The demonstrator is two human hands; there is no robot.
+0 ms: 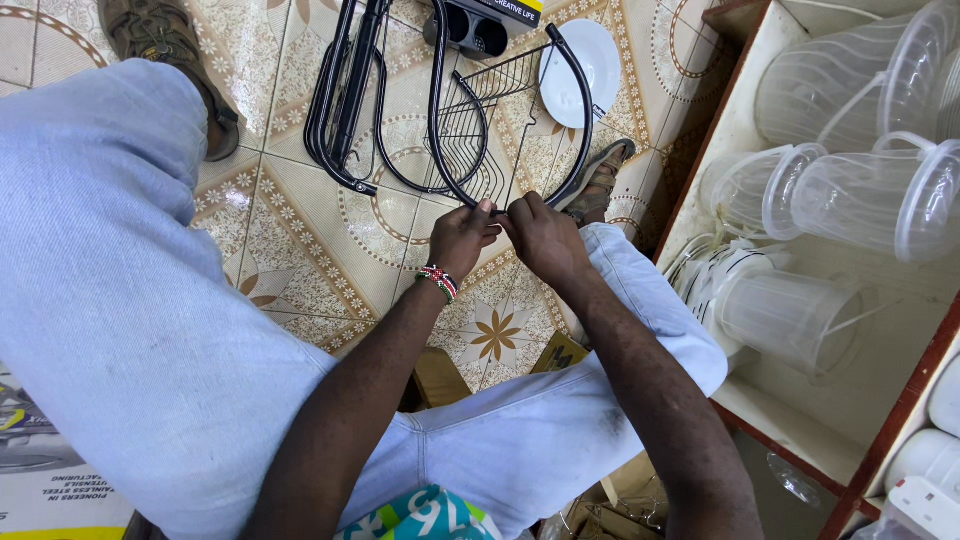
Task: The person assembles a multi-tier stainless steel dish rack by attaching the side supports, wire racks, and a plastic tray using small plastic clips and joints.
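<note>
trousers [120, 300]: pale blue, faintly washed-out cloth, covering both legs; a few small dark smudges near the right knee.
arms: bare from above the elbow down, no sleeves in view.
left hand [460, 238]: bare, no rings to be seen.
right hand [545, 240]: bare, no rings or watch.
wristband [438, 281]: beaded, on the left wrist, in red, green, white and black.
left sandal [165, 55]: olive-brown, strapped, open at the heel.
right sandal [600, 180]: same olive-brown with straps, partly hidden by the trouser leg.
</note>
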